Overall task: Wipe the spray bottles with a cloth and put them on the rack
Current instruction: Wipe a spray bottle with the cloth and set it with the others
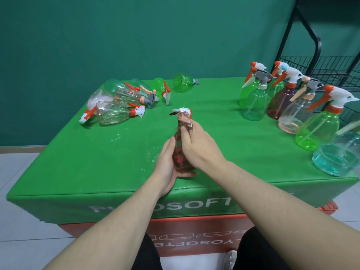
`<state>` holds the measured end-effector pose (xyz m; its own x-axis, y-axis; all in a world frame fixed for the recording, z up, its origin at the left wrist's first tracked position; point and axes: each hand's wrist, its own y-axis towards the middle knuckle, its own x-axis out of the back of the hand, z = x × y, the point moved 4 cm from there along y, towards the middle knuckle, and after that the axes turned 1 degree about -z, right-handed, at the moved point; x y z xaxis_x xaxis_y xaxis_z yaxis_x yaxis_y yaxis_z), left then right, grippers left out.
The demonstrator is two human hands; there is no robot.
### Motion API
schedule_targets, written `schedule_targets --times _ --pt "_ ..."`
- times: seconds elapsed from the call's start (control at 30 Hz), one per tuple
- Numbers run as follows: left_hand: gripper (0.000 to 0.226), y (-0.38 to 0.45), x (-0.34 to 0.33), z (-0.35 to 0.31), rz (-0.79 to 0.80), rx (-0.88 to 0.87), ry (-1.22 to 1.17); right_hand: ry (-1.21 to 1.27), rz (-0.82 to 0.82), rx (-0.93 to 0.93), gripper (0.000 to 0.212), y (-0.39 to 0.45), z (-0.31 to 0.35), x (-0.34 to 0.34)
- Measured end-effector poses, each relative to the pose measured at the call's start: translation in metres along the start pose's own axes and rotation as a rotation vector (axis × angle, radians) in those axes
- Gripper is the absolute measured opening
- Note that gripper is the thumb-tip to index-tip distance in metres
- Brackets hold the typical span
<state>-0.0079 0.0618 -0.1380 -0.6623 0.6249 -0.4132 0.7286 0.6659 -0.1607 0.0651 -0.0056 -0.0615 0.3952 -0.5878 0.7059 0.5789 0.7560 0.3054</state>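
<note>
A wide table draped in a bright green cover (78, 162) fills most of the view, set against a dark teal wall. Beyond the table's far right corner stands a black wire rack (319, 67), well apart from the hands. Near the middle of the table's front half, a person holds a red-tinted, clear plastic spray bottle (180, 154) upright. The left hand (168, 164) cups the lower body of the bottle, fingers curled round it from the left and beneath. The right hand (191, 145) grips higher up, its fingers pressing a small brownish-pink cloth (184, 120) wrapped round the neck, just under the white trigger head. To the right of the grip, a cluster of upright green, pink, clear and blue spray bottles (292, 106) stands along the table's right side. To the left of the grip and farther back, a group of green and clear spray bottles (120, 102) lies tipped on its side.
</note>
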Motion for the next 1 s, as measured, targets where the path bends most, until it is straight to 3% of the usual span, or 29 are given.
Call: schedule_targets --times 0.1,0.3,0.47,0.67,0.8,0.93,1.0 --pt "0.033 0.001 0.001 0.001 -0.033 -0.025 -0.001 0.07 -0.01 0.075 0.044 -0.009 -0.001 -0.003" --pt "0.037 0.006 0.0 0.003 -0.046 -0.067 -0.044 -0.158 0.03 0.153 0.068 -0.034 -0.006 -0.018" --pt "0.055 0.008 0.001 0.004 -0.043 -0.035 -0.004 -0.17 0.048 0.178 0.068 -0.056 -0.011 -0.021" --pt "0.038 0.004 0.003 0.001 -0.039 -0.082 -0.05 -0.216 0.103 0.213 0.065 -0.085 -0.021 -0.029" --pt "0.054 -0.001 0.001 -0.003 -0.029 -0.085 -0.067 -0.217 0.102 0.219 0.063 -0.09 -0.024 -0.029" --pt "0.047 0.003 0.002 0.0 -0.018 -0.032 -0.015 -0.213 0.077 0.226 0.061 -0.083 -0.023 -0.026" --pt "0.06 0.004 0.001 0.002 0.001 -0.011 0.018 -0.224 0.051 0.234 0.062 -0.074 -0.021 -0.025"
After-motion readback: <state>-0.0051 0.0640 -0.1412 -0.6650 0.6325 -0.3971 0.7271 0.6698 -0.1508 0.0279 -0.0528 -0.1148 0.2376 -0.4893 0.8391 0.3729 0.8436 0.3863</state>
